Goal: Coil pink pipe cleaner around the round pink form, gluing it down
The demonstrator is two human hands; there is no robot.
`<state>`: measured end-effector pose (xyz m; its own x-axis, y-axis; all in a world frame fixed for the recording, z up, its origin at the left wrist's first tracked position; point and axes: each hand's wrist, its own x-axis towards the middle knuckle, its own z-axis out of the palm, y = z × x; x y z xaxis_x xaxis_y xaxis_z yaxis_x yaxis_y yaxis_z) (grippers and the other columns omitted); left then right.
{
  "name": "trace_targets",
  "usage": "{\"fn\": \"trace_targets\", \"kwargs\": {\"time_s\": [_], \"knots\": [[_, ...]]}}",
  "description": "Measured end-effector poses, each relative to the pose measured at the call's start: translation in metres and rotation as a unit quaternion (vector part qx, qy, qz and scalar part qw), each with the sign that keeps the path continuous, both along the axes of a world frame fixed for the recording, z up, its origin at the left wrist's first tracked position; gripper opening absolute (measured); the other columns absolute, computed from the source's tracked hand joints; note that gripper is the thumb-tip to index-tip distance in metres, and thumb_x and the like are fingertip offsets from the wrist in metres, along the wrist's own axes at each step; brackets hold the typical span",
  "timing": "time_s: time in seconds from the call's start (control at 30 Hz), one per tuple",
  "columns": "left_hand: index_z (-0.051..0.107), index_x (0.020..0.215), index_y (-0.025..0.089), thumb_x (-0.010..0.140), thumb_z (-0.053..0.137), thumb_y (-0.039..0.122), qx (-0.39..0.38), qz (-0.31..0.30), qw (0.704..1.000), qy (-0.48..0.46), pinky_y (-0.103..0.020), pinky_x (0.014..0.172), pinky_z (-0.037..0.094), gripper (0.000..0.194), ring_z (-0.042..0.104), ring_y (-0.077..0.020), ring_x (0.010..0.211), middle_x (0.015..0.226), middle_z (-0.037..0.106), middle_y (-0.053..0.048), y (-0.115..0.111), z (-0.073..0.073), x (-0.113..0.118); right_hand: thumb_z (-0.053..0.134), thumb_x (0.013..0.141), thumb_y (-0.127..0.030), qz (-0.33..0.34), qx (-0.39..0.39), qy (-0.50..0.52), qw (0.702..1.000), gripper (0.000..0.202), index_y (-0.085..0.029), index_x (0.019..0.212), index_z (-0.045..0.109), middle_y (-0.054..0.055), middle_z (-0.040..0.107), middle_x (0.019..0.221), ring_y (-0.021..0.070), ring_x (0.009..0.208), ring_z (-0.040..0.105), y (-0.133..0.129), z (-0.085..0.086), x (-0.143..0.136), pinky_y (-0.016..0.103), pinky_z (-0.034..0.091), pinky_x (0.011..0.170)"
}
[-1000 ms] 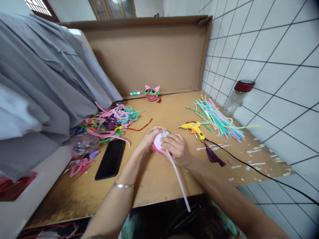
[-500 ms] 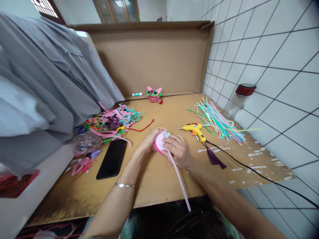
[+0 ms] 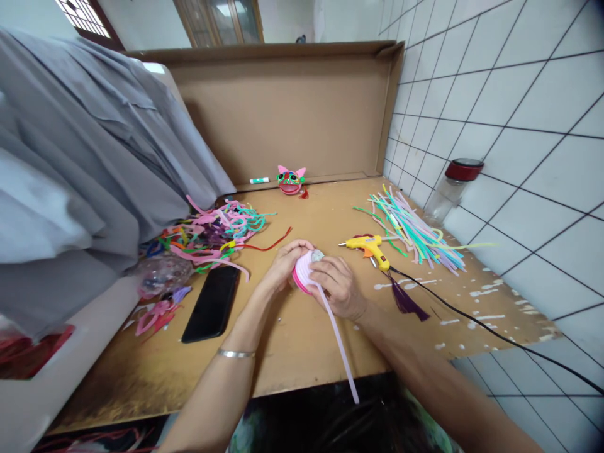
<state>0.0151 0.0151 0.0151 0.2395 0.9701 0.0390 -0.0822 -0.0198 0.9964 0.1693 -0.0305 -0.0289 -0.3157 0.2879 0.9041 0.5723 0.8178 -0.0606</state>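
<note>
Between my two hands is a round craft piece (image 3: 302, 270), wrapped in pale pink pipe cleaner with a bright pink rim and a pale, clear-looking patch at its top right. My left hand (image 3: 287, 261) is curled round its left and upper side. The fingers of my right hand (image 3: 336, 286) press on its right side, where a pale lilac pipe cleaner (image 3: 340, 346) leaves the coil and hangs down past the table's front edge. To the right of my right hand lies a yellow glue gun (image 3: 370, 246), its nozzle facing left.
A phone (image 3: 211, 305) and a tangle of pipe cleaners (image 3: 221, 226) lie left. Straight pipe cleaners (image 3: 415, 229), a purple tassel (image 3: 406, 299), a black cord (image 3: 472, 321) and a lidded jar (image 3: 450, 189) are right. A pink-eared figure (image 3: 289, 181) stands at the back.
The loose end of the lilac pipe cleaner has shifted slightly left. Both hands keep nearly the same hold on the round piece.
</note>
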Motion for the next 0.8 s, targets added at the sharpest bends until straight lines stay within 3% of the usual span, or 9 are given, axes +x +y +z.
{"fn": "trace_targets", "kwargs": {"time_s": [0.23, 0.43, 0.57, 0.8], "knots": [[0.060, 0.070, 0.017, 0.061, 0.061, 0.031, -0.004, -0.003, 1.000, 0.009, -0.024, 0.065, 0.043, 0.017, 0.056, -0.0136, 0.069, 0.078, 0.066, -0.002, 0.002, -0.002, 0.001, 0.062, 0.087, -0.021, -0.001, 0.009, 0.002, 1.000, 0.007, -0.020, 0.094, 0.064, 0.008, 0.073, 0.100, 0.0221, 0.098, 0.062, -0.001, 0.002, -0.001, 0.037, 0.052, 0.081], [0.062, 0.082, 0.016, 0.060, 0.061, 0.030, 0.036, -0.032, 0.999, 0.019, -0.024, 0.064, 0.042, 0.027, 0.053, -0.0144, 0.071, 0.079, 0.063, -0.001, 0.007, -0.008, -0.002, 0.063, 0.087, -0.022, -0.001, -0.007, 0.014, 1.000, 0.010, -0.020, 0.096, 0.064, 0.009, 0.072, 0.100, 0.0231, 0.099, 0.062, 0.003, -0.002, 0.001, 0.040, 0.053, 0.083], [0.061, 0.094, 0.017, 0.060, 0.060, 0.029, 0.062, -0.053, 0.996, 0.036, -0.025, 0.067, 0.042, 0.036, 0.052, -0.0156, 0.074, 0.084, 0.062, -0.001, 0.010, -0.013, -0.008, 0.063, 0.087, -0.022, 0.000, -0.021, 0.020, 1.000, 0.009, -0.021, 0.096, 0.063, 0.009, 0.072, 0.101, 0.0235, 0.098, 0.062, 0.004, -0.003, 0.002, 0.041, 0.054, 0.082], [0.061, 0.101, 0.017, 0.072, 0.054, 0.033, 0.140, -0.049, 0.980, 0.134, -0.032, 0.083, 0.045, 0.034, 0.054, -0.0206, 0.091, 0.099, 0.062, -0.005, 0.010, -0.015, -0.012, 0.061, 0.087, -0.020, 0.009, -0.025, 0.045, 0.999, 0.010, -0.020, 0.097, 0.061, 0.009, 0.071, 0.099, 0.0226, 0.095, 0.063, 0.004, 0.000, 0.002, 0.042, 0.055, 0.083]]}}
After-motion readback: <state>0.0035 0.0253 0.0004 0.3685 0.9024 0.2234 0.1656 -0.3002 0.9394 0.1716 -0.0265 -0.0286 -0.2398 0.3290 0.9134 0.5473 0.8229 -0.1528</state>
